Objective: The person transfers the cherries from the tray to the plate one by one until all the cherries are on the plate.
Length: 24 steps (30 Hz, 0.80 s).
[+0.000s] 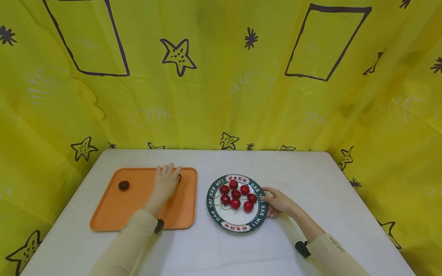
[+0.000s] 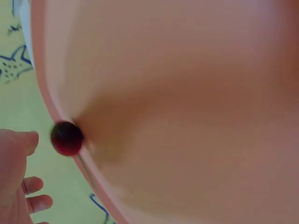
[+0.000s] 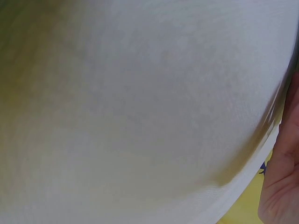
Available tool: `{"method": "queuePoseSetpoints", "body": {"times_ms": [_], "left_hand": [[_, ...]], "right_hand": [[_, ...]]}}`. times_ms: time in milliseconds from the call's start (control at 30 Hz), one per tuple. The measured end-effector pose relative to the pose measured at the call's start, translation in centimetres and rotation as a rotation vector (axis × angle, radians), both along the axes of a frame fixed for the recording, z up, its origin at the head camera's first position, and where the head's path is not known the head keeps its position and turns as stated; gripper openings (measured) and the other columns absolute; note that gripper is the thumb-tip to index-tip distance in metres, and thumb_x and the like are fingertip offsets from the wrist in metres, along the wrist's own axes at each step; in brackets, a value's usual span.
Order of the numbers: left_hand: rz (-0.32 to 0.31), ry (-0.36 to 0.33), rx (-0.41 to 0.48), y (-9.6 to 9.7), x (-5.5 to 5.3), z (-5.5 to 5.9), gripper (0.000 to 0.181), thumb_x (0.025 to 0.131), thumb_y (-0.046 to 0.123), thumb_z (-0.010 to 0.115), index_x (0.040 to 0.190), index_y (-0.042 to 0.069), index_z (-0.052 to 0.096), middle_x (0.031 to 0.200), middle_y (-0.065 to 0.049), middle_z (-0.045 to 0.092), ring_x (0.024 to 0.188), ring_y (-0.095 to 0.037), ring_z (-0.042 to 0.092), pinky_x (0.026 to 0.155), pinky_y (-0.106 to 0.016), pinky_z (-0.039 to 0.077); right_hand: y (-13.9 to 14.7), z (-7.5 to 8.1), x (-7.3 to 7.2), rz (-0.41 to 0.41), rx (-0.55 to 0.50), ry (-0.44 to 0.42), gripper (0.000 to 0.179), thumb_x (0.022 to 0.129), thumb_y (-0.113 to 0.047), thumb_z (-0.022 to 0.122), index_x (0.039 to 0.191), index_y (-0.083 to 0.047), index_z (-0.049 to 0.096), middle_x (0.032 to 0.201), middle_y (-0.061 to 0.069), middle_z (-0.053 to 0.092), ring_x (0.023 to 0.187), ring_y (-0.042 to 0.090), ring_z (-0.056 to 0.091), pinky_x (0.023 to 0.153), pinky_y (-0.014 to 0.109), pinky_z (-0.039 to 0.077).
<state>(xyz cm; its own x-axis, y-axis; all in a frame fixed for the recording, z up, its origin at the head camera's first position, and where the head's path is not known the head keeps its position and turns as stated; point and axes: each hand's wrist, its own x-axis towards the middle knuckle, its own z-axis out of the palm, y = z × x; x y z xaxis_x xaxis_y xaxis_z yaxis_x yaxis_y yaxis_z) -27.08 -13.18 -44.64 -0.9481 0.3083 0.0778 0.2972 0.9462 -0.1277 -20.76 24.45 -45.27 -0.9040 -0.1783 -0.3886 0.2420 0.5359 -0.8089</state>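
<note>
My left hand (image 1: 167, 182) reaches over the orange tray (image 1: 117, 222), fingers spread, beside a dark red cherry (image 1: 179, 177) partly hidden by it. In the left wrist view that cherry (image 2: 67, 138) with a green stem shows near the tray's rim, apart from the visible thumb and fingertips. My right hand (image 1: 280, 201) holds the right rim of a round plate (image 1: 238, 220), white with a dark green lettered border. Several bright red cherries (image 1: 236, 194) with stems lie on the plate. In the right wrist view only part of the right palm (image 3: 282, 182) shows.
Another dark cherry (image 1: 123, 185) lies in the left part of the tray. Tray and plate stand side by side on a white-covered table (image 1: 293, 168). A yellow patterned curtain (image 1: 207, 96) hangs behind the table and along both sides.
</note>
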Motion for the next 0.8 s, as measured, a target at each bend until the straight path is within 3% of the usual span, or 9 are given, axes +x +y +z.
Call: {"method": "queuePoseSetpoints", "body": {"times_ms": [133, 433, 800], "left_hand": [[0.035, -0.073, 0.011, -1.0, -0.5, -0.2, 0.037, 0.096, 0.023, 0.045, 0.131, 0.013, 0.037, 0.121, -0.018, 0.033, 0.112, -0.035, 0.032, 0.099, -0.053, 0.021], [0.069, -0.154, 0.004, -2.4, -0.7, -0.7, 0.035, 0.096, 0.023, 0.045, 0.128, 0.010, 0.037, 0.122, -0.022, 0.032, 0.117, -0.039, 0.027, 0.101, -0.056, 0.017], [0.076, -0.159, 0.004, -2.8, -1.0, -1.1, 0.028, 0.097, 0.025, 0.042, 0.121, 0.011, 0.038, 0.117, -0.021, 0.032, 0.112, -0.038, 0.030, 0.096, -0.055, 0.019]], "right_hand": [[0.0, 0.0, 0.0, -0.006, 0.006, -0.004, 0.047, 0.096, -0.017, 0.045, 0.138, -0.004, 0.031, 0.056, 0.006, 0.057, 0.041, 0.013, 0.053, 0.044, 0.023, 0.046], [0.0, 0.0, 0.0, -0.011, -0.001, -0.015, 0.046, 0.096, -0.016, 0.045, 0.138, -0.004, 0.031, 0.055, 0.006, 0.057, 0.041, 0.012, 0.053, 0.044, 0.023, 0.047], [-0.2, -0.1, -0.1, -0.042, 0.040, -0.026, 0.046, 0.096, -0.017, 0.046, 0.139, -0.008, 0.033, 0.057, 0.008, 0.056, 0.041, 0.014, 0.053, 0.045, 0.022, 0.047]]}}
